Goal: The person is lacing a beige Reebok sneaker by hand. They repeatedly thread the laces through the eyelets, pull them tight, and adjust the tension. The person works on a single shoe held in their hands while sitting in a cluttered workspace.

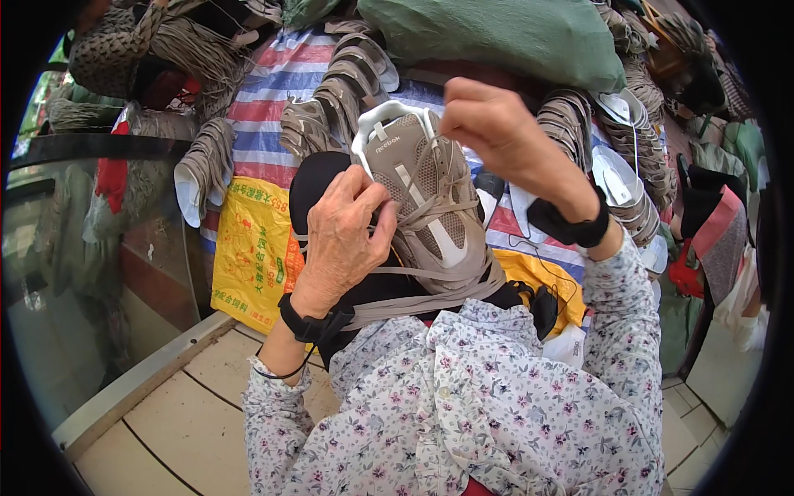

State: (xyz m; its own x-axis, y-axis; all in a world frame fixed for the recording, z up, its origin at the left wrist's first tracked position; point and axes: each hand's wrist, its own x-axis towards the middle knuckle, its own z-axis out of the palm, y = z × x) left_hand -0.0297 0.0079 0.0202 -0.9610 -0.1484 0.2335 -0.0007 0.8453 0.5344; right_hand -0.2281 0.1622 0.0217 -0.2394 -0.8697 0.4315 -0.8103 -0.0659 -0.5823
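A taupe and white shoe upper (426, 190), flat and without a sole, lies over my lap with its tongue end pointing away from me. Grey-beige shoelace (430, 213) crosses its middle, partly threaded. At the upper's left edge my left hand (347, 231) is closed, thumb and fingers pinching that edge. My right hand (496, 124) is raised over the far right edge, its fingers pinched together; a strand of lace runs down from the fingertips to the upper. A bundle of loose laces (447, 289) lies across my lap at the upper's near end.
Stacks of similar uppers (347, 78) stand on a striped woven sheet (273, 91). A green sack (496, 37) lies at the back. To the left are a yellow bag (248, 256) and a glass panel (107, 264). More uppers (633, 157) are stacked at the right.
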